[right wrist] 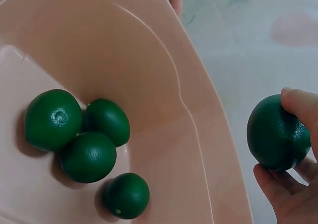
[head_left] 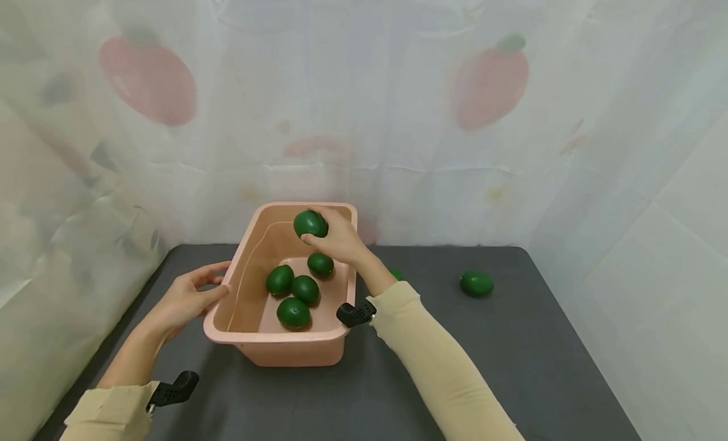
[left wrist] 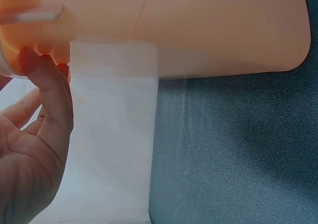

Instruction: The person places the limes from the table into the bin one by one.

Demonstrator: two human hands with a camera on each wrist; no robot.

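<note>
Grey cloth covers the desk, which is closed in at the back and both sides by a pale curtain printed with faded pink fruit shapes. Near the middle of the desk, towards the back, a pink plastic tub is set with its long side running away from the person. Four green limes are seen lying on the tub's floor, three of them bunched together and touching, the fourth just beyond them. The left hand is laid against the tub's left outer wall near the rim, its fingers nearly straight and pressed to the plastic; nothing is grasped by it, and in the left wrist view only the fingertips are seen meeting the tub's edge. The right hand is held over the far right corner of the tub, above the rim, and a fifth green lime is gripped in it between thumb and curled fingers; in the right wrist view this lime is seen beyond the tub's wall, well above the four inside. Another lime is left lying alone on the desk, well to the right of the tub and apart from both hands.
</note>
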